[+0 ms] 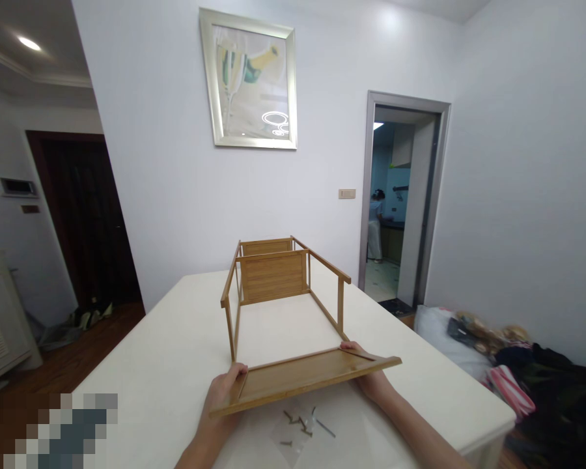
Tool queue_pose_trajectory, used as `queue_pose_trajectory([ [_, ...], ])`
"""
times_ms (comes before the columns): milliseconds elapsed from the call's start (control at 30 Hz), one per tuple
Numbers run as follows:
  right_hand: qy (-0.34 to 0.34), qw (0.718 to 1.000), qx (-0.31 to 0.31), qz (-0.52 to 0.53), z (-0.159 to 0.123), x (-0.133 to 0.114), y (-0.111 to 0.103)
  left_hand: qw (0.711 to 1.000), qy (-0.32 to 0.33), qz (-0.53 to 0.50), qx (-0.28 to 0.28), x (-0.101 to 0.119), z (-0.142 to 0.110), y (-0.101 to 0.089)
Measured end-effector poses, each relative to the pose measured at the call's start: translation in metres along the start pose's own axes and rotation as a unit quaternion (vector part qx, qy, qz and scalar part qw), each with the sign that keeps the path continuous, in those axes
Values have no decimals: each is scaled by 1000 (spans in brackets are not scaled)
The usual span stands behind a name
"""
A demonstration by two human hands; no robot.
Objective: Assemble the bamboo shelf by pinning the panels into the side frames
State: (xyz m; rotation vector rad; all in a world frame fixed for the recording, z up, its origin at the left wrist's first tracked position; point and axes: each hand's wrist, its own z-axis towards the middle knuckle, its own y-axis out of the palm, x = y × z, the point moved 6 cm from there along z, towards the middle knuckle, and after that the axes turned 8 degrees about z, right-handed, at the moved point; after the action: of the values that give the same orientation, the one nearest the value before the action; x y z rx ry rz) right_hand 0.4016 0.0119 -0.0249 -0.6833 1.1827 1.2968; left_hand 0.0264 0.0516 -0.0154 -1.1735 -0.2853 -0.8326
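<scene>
A flat wooden panel (297, 376) with a raised frame spans the space between my hands at the near side of the table. My left hand (224, 385) grips its left end, thumb over the top edge. Around the right part of the panel my right hand (366, 371) is closed, the fingers partly hidden behind it. Just beyond lies a wooden rack frame (342, 306) on its side, with a fitted shelf board (273, 277) standing upright inside it. Whether the panel touches the frame I cannot tell. Several screws (303, 426) lie on clear plastic below the panel.
The white table (176, 339) reaches to the wall, where a framed picture (249, 78) hangs. Clothes and bags (498, 365) are piled at the right. A person (375, 225) stands beyond the doorway. A cabinet (2, 319) stands at the left.
</scene>
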Motion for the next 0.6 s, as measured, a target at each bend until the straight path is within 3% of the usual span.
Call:
queue_pose_trajectory([
  [333, -2, 1000, -15, -10, -1, -2, 2, 1000, 1, 6, -17, -2, 1, 1],
  [600, -21, 999, -28, -33, 0, 1, 1, 998, -49, 0, -36, -3, 1, -2],
])
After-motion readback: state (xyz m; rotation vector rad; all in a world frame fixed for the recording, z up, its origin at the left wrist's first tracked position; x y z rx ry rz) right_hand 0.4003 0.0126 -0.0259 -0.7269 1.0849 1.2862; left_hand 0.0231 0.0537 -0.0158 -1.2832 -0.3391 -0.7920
